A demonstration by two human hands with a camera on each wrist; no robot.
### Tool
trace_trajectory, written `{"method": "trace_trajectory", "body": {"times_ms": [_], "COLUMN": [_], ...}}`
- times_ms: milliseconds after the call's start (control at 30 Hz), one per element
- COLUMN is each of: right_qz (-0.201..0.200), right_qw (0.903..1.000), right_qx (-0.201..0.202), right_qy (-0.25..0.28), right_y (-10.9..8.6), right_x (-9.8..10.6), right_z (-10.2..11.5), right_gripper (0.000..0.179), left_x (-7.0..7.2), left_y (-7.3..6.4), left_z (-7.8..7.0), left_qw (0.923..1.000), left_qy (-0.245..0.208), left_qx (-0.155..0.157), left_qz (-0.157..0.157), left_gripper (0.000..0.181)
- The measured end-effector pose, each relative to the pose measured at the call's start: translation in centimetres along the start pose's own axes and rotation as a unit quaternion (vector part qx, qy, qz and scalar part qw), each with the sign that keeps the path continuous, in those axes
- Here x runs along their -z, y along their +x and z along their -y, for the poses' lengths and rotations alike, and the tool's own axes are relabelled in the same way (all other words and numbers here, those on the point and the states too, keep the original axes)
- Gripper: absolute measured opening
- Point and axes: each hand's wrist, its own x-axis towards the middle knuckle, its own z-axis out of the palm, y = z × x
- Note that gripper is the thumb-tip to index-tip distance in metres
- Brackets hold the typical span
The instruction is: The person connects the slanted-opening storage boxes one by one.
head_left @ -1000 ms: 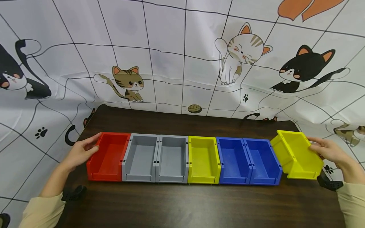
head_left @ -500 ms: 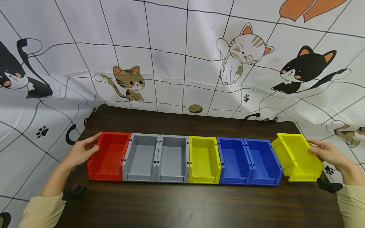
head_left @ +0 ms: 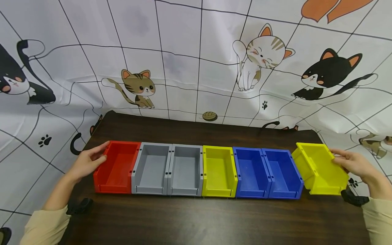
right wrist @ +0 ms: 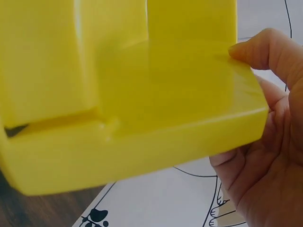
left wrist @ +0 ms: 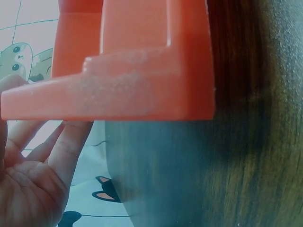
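Observation:
At the left end of a row of storage bins, my left hand (head_left: 87, 163) grips the side wall of a red storage bin (head_left: 117, 168), thumb over the rim. In the left wrist view, that hand's fingers (left wrist: 66, 146) lie along the wall's outer side. My right hand (head_left: 356, 165) holds a yellow storage bin (head_left: 326, 170) by its right wall, tilted beside the row's right end. The right wrist view shows the thumb (right wrist: 258, 49) on the inner side of this wall and the other fingers outside, partly hidden. A blue bin (head_left: 283, 175) is closest to the held yellow one.
Between the red and blue ends stand two grey bins (head_left: 153, 166), another yellow bin (head_left: 218, 172) and a second blue bin (head_left: 251, 173), side by side. Under them is a dark wooden table (head_left: 196, 217). A white cat-print cloth (head_left: 183, 68) hangs behind.
Over the second, the right hand's yellow bin has come down slightly toward the table front. The left hand and the row of bins stay in place.

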Motion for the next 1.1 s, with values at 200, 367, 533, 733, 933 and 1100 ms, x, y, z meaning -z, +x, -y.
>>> {"method": "trace_trajectory", "body": {"times_ms": [200,367,533,733,933,1100], "right_qz": [0.002,-0.003,-0.013,-0.014,-0.046,-0.173], "right_qw": [0.9998,0.9995,0.9992,0.9999,0.9976,0.9717], "right_qx": [-0.006,-0.006,-0.008,-0.001,0.032,0.124], "right_qy": [0.017,0.03,0.037,-0.002,-0.04,-0.102], "right_y": [-0.3,-0.6,-0.7,-0.8,-1.0,-1.3], "right_x": [-0.6,-1.0,-1.0,-1.0,-1.4,-2.8], "right_z": [-0.3,-0.7,-0.4,0.0,0.4,1.9], "right_gripper": [0.058,0.06,0.06,0.058,0.055,0.057], "left_x": [0.0,0.1,0.1,0.0,0.0,0.0], "left_y": [0.0,0.0,0.1,0.1,0.2,0.2], "left_z": [0.1,0.0,0.0,0.1,0.1,0.2], "left_qw": [1.0,0.9999,0.9997,0.9995,0.9993,0.9995], "left_qy": [0.004,0.013,0.022,0.029,0.032,0.029], "left_qx": [-0.003,0.004,0.008,0.006,0.007,0.011], "left_qz": [-0.004,-0.006,-0.011,-0.014,-0.016,-0.008], "left_gripper": [0.049,0.049,0.049,0.049,0.049,0.05]}}
